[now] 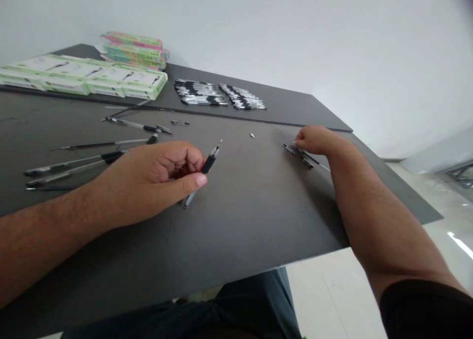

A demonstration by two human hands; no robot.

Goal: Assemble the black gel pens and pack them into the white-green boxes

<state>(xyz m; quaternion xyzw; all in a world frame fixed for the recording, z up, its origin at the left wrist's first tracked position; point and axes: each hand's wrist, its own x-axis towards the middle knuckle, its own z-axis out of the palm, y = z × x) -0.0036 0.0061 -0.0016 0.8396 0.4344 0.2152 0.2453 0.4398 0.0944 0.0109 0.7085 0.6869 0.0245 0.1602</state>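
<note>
On grey tabletop point(236, 225), white wall point(295, 33) behind, pale floor point(321, 289), left grip point(162, 179) clamped on pen point(210, 163), right grip point(315, 138) unclear.

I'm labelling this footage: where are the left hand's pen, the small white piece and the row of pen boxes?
Pen point(210, 163): head view, black grip.
Small white piece point(252, 135): head view, its middle.
Row of pen boxes point(82, 74): head view, top face.

A white wall point(354, 43) backs the grey table point(251, 211); the tiled floor point(325, 289) gleams
</note>
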